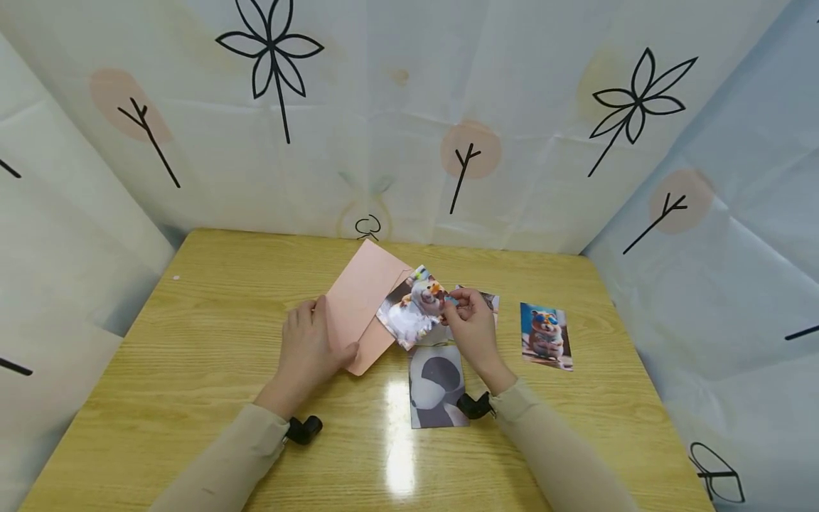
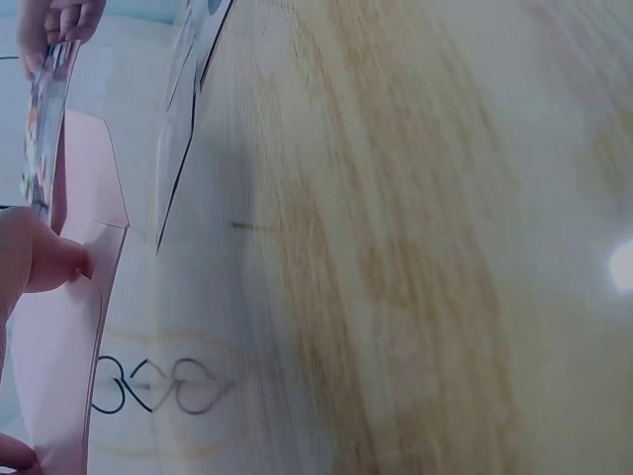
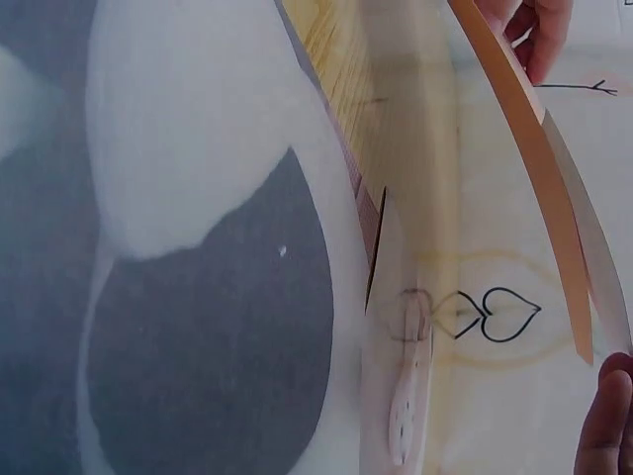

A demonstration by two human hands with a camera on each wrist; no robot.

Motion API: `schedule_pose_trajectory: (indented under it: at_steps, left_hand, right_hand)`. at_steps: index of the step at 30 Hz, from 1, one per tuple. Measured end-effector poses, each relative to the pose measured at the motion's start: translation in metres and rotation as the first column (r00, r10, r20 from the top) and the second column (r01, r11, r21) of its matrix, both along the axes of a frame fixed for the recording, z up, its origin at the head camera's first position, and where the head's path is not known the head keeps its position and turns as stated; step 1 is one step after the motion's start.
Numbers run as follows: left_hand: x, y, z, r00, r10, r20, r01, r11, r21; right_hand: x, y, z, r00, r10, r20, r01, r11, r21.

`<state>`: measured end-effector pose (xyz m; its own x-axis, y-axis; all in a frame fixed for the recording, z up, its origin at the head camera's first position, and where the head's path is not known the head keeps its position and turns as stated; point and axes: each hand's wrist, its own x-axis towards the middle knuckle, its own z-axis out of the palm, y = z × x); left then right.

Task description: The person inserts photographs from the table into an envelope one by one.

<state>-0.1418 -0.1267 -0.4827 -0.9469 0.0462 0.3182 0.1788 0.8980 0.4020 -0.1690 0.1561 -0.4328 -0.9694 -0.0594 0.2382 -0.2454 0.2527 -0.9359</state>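
Note:
A pink envelope [image 1: 358, 291] is gripped by my left hand [image 1: 310, 345], thumb across its near side and fingers at the far edge. In the left wrist view the thumb [image 2: 49, 257] presses on the envelope's face. My right hand [image 1: 472, 331] pinches the right corner of a photo card [image 1: 412, 313] picturing a white, fluffy animal. That card overlaps the envelope's open flap side in the head view. In the right wrist view the orange-looking flap [image 3: 544, 188] stands between the two hands. Right fingertips [image 3: 608, 406] show at the card's end.
A grey and white card [image 1: 438, 387] lies on the wooden table just below the held card. Another picture card [image 1: 495, 302] is partly hidden behind my right hand. Farther right lies a hamster card [image 1: 546, 336] with sunglasses. A patterned cloth [image 1: 397, 142] hangs behind the table.

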Motion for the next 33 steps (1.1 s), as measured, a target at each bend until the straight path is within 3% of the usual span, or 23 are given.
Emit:
schedule_pose_trajectory:
  at_steps: [7,12,17,26,33]
  left_hand:
    - [0.003,0.004,0.004,0.999,-0.009,0.046,0.008,1.0,0.017]
    - [0.004,0.005,0.002,1.0,-0.013,0.017,0.013,1.0,-0.001]
    - [0.004,0.006,0.001,1.0,-0.016,-0.014,0.016,1.0,-0.013]
    - [0.003,0.007,0.002,1.0,-0.003,0.015,0.003,1.0,-0.019]
    - [0.004,0.008,0.002,0.999,0.009,0.031,-0.009,1.0,-0.002]
  right_hand:
    - [-0.001,-0.009,-0.001,0.989,0.078,0.128,-0.088,0.993,0.075]
    - [0.001,-0.017,0.006,0.982,0.099,0.158,-0.115,0.989,0.094]
    - [-0.01,-0.022,0.0,0.977,0.079,0.199,-0.084,0.996,0.021]
    - [-0.027,-0.029,-0.007,0.97,0.031,0.243,-0.021,0.999,-0.044]
    - [-0.03,-0.045,-0.01,0.98,0.004,0.199,-0.011,0.999,0.032]
